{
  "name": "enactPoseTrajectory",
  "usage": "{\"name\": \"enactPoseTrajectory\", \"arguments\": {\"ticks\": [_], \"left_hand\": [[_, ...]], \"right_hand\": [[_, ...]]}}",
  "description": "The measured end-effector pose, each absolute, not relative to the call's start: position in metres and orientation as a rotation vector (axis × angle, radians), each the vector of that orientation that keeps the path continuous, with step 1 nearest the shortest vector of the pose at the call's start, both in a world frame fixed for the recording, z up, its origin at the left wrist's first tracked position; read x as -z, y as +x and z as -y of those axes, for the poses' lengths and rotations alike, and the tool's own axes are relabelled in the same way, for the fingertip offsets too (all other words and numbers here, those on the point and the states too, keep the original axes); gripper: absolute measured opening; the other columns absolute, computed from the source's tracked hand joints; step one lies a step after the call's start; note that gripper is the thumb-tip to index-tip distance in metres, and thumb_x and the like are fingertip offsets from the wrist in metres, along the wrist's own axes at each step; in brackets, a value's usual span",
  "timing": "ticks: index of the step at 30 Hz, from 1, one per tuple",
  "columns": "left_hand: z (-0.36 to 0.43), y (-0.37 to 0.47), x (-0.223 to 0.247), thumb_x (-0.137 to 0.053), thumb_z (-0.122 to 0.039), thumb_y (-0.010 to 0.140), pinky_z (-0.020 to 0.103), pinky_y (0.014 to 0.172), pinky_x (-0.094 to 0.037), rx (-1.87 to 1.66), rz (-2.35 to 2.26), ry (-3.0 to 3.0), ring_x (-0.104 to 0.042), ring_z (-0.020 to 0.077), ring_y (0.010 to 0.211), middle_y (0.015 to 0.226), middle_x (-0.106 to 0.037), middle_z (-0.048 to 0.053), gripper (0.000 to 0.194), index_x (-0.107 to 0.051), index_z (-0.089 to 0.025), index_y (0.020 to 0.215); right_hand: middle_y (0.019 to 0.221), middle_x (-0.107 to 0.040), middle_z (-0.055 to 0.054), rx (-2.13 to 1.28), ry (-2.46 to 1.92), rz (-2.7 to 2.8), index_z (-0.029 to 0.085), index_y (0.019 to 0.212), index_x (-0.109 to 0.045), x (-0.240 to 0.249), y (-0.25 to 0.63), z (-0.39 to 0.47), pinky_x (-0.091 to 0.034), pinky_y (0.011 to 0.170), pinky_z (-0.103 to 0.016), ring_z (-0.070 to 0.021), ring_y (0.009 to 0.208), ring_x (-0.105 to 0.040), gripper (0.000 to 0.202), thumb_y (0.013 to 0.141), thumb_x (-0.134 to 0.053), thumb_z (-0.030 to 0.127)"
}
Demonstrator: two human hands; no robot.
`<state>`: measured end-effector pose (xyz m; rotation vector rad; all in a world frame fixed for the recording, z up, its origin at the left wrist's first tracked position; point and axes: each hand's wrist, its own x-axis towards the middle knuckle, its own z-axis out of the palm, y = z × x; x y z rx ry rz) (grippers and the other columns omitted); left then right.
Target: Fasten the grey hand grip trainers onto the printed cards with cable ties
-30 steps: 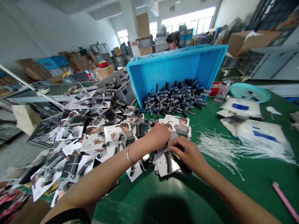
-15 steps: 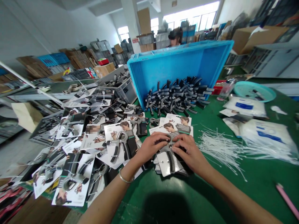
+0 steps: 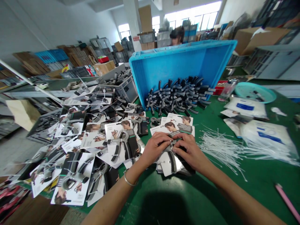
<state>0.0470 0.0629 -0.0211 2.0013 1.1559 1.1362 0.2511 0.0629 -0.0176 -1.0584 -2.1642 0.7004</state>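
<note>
A hand grip strengthener [image 3: 172, 163] with grey and black handles lies on a stack of printed backing cards [image 3: 166, 168] on the green table in front of me. My left hand [image 3: 157, 147] is closed at its coil end, with thumb and fingers pinched together. From the other side my right hand [image 3: 186, 149] pinches at the same end, its fingertips meeting the left ones. Whatever thin piece may be between the fingertips is too small to make out. Just beyond my hands lie more printed cards [image 3: 170, 127]. Loose white cable ties [image 3: 219, 150] are spread to the right.
A blue crate [image 3: 173, 67] tipped on its side holds many grip strengtheners [image 3: 178, 95]. Carded ones [image 3: 119, 145] are heaped at the left. Bags of cable ties [image 3: 267, 134], a turquoise tray [image 3: 255, 91] and a pink stick [image 3: 288, 200] lie right. A person [image 3: 177, 35] is behind the crate.
My left hand has shifted slightly right and its fingers now cover more of the coil end. My right hand stays pinched at nearly the same place.
</note>
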Motion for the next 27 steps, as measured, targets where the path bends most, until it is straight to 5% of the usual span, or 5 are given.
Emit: {"name": "enactPoseTrajectory", "arguments": {"ticks": [16, 27], "left_hand": [[-0.058, 0.039, 0.015, -0.057, -0.026, 0.097, 0.04, 0.1, -0.043, -0.952, -1.077, 2.202, -0.062, 0.0213, 0.108, 0.11, -0.072, 0.006, 0.018, -0.074, -0.022, 0.1], [-0.025, 0.074, -0.011, -0.05, -0.017, 0.096, 0.043, 0.091, -0.039, -0.95, -1.413, 2.587, -0.057, 0.024, 0.096, 0.095, -0.069, 0.008, 0.016, -0.065, -0.014, 0.092]], "right_hand": [[0.118, -0.062, -0.005, -0.785, -1.052, 2.104, 0.023, 0.085, -0.069, 0.016, 0.248, -0.064, -0.038, 0.098, -0.044, -0.0252, 0.112, -0.052, 0.012, 0.094, -0.062, 0.026], [0.117, -0.061, -0.006, -0.876, -1.061, 1.864, 0.025, 0.108, -0.062, 0.027, 0.245, -0.067, -0.04, 0.102, -0.042, -0.0237, 0.116, -0.053, 0.018, 0.093, -0.054, 0.018]]}}
